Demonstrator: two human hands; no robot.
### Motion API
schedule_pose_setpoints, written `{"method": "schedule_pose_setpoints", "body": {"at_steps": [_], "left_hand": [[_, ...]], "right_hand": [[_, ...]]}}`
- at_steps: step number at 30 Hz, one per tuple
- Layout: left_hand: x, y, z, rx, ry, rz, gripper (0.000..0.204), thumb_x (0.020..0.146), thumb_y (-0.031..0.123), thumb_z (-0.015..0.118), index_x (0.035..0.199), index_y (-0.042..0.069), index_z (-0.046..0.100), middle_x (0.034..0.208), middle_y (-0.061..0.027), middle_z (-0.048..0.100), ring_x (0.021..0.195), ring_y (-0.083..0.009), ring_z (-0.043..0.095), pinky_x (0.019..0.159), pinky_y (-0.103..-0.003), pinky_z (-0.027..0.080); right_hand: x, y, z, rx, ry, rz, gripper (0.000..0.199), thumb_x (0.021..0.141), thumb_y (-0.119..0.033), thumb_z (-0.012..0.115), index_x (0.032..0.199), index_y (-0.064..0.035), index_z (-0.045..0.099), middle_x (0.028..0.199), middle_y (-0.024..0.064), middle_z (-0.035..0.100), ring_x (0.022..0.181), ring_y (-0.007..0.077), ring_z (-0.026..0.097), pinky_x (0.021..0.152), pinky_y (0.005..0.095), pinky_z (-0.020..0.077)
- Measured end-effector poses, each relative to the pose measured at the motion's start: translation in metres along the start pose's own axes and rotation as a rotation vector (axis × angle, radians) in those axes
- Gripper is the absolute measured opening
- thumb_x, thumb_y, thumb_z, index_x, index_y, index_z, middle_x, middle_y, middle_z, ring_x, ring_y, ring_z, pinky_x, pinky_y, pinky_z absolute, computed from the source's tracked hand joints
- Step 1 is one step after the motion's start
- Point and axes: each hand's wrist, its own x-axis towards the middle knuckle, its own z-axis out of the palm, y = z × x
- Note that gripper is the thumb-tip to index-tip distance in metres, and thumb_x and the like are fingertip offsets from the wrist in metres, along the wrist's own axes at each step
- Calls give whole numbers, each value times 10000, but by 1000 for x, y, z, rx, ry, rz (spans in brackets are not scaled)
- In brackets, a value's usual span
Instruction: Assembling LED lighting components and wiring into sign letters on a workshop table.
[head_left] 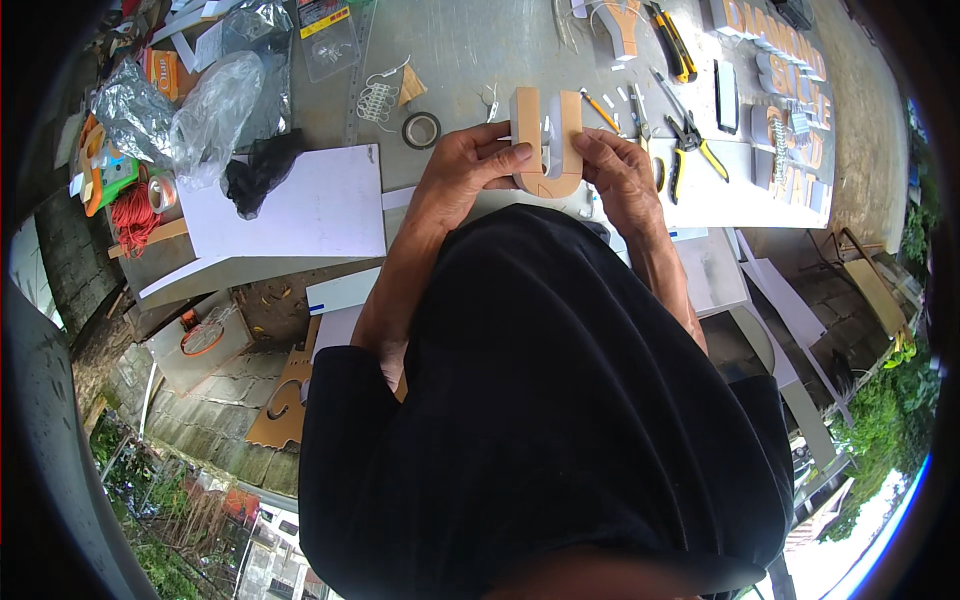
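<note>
A tan-faced, U-shaped block letter (pixel 525 115) is held up over the table between my two hands. My left hand (pixel 462 168) grips its left limb, thumb across the front near the lower curve. On the other side my right hand (pixel 625 178) pinches the right limb between thumb and fingers. Small white bits show inside the gap of the letter. A roll of dark tape (pixel 408 130) lies just beyond my left hand. Close to my right hand are an orange pencil (pixel 602 112), scissors (pixel 641 112) and yellow-handled pliers (pixel 688 150).
Several block letters (pixel 790 65) stand at the table's right side, near a phone (pixel 726 97). A yellow-black utility knife (pixel 672 42) lies at the back. Clear plastic bags (pixel 215 115), a white sheet (pixel 310 205) and red cord (pixel 135 215) occupy the left.
</note>
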Motion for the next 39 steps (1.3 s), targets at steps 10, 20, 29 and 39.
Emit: {"method": "schedule_pose_setpoints", "body": {"at_steps": [10,20,29,39], "left_hand": [[26,-3,-7,-16,27,-57,532,863,283,779,1186,-111,623,1058,-204,703,901,-275,733,806,-387,627],[17,1,-12,-38,-66,-22,613,865,216,770,1355,-61,529,1074,-202,705,934,-275,729,790,-401,625],[-48,2,8,40,-136,102,775,857,129,764,1481,-63,348,1111,-242,688,1031,-286,702,952,-401,537],[-66,10,13,74,-155,109,983,777,63,812,1564,97,225,1075,-197,699,1053,-273,696,935,-419,553]], "right_hand": [[24,6,-13,-22,53,120,384,896,-328,724,969,48,711,821,102,678,728,188,651,717,330,550],[18,-8,-7,-176,6,-61,602,913,-389,701,1291,61,573,1013,167,680,868,214,675,742,342,587],[-16,-29,-5,-318,-155,-106,536,877,-271,774,1279,34,593,1050,183,707,978,238,688,841,351,583],[-36,-30,-2,-285,-222,-127,518,850,-195,799,1268,41,605,1128,199,687,1077,274,677,937,391,554]]}}
